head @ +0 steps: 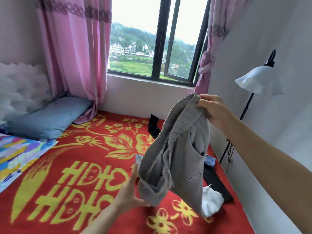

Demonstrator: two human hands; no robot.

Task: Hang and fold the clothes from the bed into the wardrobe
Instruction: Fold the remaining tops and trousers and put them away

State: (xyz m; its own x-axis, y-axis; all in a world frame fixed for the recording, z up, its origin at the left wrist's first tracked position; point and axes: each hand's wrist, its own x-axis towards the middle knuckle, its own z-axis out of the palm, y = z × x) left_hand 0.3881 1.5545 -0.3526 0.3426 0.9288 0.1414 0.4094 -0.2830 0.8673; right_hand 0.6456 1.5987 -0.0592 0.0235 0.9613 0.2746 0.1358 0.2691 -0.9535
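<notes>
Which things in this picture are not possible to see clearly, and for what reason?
Head view only.
- The logo patch on the grey trousers: lettering too small.
- The white garment and black garment: partly hidden behind the trousers that the right hand holds.
- The left hand: blurred; pinching or only touching, unclear.
- The wardrobe: outside the frame.

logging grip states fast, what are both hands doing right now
Left hand: open, straight fingers against the grey sweatpants.
Right hand: closed, pinching the grey sweatpants by the waistband.
</notes>
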